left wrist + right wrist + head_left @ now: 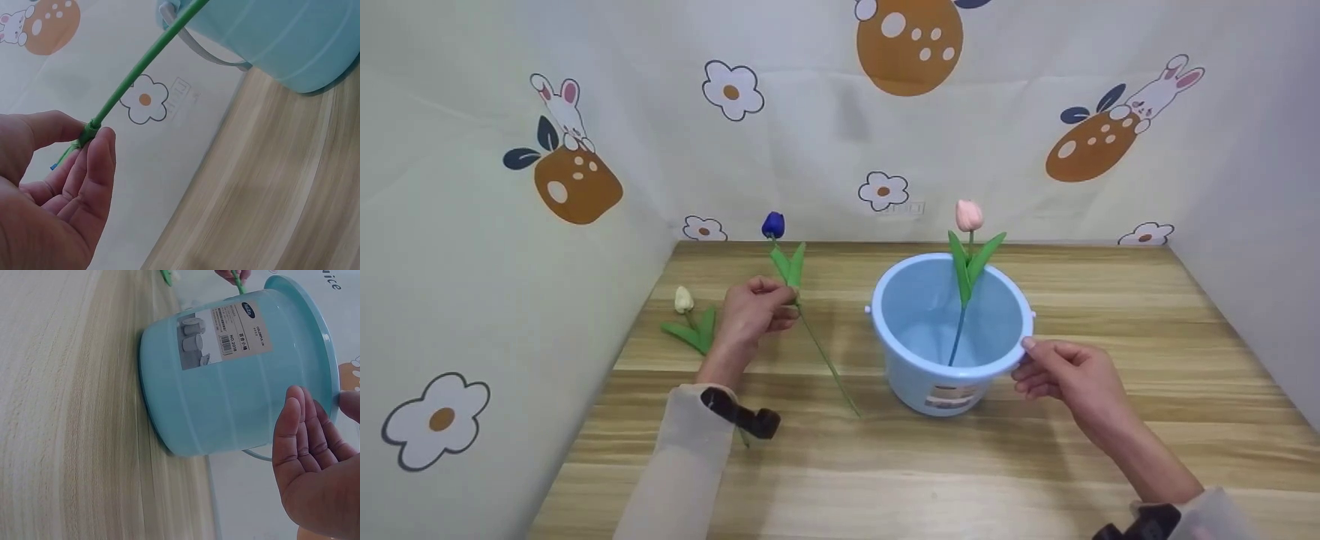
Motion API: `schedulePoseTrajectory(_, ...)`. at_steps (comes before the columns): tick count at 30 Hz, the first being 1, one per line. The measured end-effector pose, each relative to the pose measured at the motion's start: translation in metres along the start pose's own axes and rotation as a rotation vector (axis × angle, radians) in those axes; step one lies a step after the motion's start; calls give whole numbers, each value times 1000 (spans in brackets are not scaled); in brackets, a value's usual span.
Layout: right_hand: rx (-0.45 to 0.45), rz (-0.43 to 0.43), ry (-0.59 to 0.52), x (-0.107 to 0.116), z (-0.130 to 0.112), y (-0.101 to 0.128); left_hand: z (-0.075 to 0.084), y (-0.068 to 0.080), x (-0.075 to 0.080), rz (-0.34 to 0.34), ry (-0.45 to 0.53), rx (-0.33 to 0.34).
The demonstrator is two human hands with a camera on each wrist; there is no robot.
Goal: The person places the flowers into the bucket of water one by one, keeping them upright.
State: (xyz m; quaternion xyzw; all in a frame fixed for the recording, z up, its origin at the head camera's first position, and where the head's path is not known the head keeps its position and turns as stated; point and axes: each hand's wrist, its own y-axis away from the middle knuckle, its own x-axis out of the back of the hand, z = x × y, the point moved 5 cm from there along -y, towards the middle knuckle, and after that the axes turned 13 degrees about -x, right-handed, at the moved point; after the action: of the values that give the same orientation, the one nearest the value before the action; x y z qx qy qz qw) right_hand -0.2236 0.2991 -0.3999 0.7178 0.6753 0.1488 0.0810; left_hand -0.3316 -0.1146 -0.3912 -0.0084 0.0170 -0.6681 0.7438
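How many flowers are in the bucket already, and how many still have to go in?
One is in: the pink tulip stands in the blue bucket. The left hand pinches the blue tulip by its stem, still over the table. The right hand holds the bucket's rim. The white tulip lies untouched. So two are left.

Pale sleeves, black wrist mounts

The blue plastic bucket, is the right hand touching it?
Touching. In the head view the right hand has its thumb on the rim of the light blue plastic bucket, fingers against its outer wall.
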Motion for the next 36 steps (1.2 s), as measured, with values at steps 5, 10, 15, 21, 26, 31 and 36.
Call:
schedulePoseTrajectory(5, 10, -7, -8, -1, 0, 0, 2, 0, -3, -1, 23, -26)
schedulePoseTrajectory(10, 7, -9, -6, -1, 0, 0, 4, 0, -7, 2, 71, -17)
schedulePoseTrajectory(15, 7, -10, -2, -1, 0, 0, 8, 1, -10, 4, 89, -2)
schedulePoseTrajectory(21, 2, -9, 6, -1, 0, -1, 15, 2, -15, 11, 94, 2)
schedulePoseTrajectory(26, 3, -8, 7, 0, 1, -1, 18, 2, -19, 19, 112, -8)
schedulePoseTrajectory(31, 9, -4, -4, -1, 0, -1, 19, 3, -20, 20, 135, -30)
schedulePoseTrajectory(36, 15, -6, -6, -1, 0, 0, 20, 3, -23, 18, 148, -45)
